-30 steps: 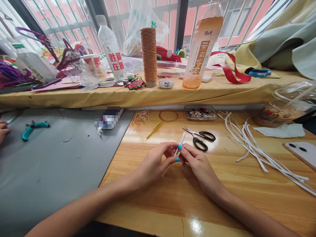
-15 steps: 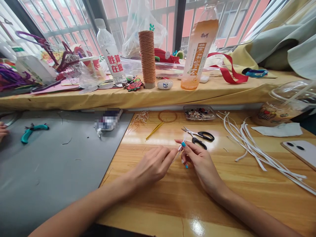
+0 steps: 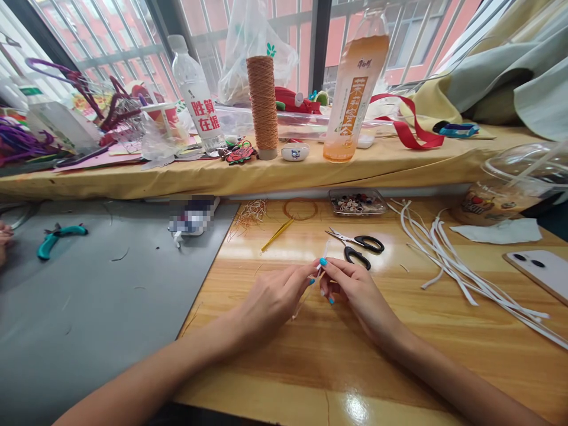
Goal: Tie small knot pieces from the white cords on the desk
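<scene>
My left hand (image 3: 277, 296) and my right hand (image 3: 352, 290) meet above the wooden table, fingertips pinched together. Between them runs a thin white cord (image 3: 303, 303); one end sticks up past the fingers and the other hangs down below the left fingertips. How the cord is folded at the pinch is hidden by the fingers. Just beyond the right hand lie black-handled scissors (image 3: 357, 244) with the blades a little apart. Yellow tweezers (image 3: 277, 234) rest farther back, to the left of the scissors.
White cords (image 3: 452, 260) lie at right, near a phone (image 3: 539, 269) and a plastic cup (image 3: 492, 198). At the back stand a clear box of small pieces (image 3: 357, 202) and a loop of brown wire (image 3: 300, 208). Teal pliers (image 3: 61, 236) lie on the grey mat (image 3: 119, 319); another person's hand (image 3: 4, 239) shows at far left.
Both hands have drawn closer together at the pinch. The cord's lower end now hangs visibly below the left fingers, and the left thumb has come into view.
</scene>
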`<act>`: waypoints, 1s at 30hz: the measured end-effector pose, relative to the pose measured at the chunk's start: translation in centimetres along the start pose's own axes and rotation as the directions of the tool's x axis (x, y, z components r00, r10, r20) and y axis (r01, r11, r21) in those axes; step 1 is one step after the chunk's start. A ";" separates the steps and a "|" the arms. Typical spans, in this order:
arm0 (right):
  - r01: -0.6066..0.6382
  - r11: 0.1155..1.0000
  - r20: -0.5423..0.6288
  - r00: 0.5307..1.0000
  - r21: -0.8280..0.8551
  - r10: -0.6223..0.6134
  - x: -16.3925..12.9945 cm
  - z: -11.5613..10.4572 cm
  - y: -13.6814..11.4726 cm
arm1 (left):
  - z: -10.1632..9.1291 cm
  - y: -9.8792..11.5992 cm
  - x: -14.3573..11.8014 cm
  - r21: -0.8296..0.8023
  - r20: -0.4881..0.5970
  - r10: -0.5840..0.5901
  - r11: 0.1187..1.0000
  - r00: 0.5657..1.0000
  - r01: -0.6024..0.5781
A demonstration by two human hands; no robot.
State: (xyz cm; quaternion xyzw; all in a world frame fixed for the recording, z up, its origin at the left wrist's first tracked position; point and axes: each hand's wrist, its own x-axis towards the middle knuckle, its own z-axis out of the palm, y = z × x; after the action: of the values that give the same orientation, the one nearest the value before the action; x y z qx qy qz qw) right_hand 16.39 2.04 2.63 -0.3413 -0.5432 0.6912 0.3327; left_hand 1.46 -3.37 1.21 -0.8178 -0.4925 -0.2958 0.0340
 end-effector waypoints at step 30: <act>0.110 0.888 0.265 0.964 -0.447 0.014 0.2 -0.6 0.4 | -0.8 -1.4 0.5 -0.058 0.134 -0.023 0.998 0.991 0.031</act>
State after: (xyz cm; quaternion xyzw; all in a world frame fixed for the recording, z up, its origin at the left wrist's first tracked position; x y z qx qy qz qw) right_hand 16.72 2.46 2.08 -0.3025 -0.7380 0.5739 0.1856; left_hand 0.09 -2.48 1.82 -0.8296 -0.4958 -0.2554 -0.0275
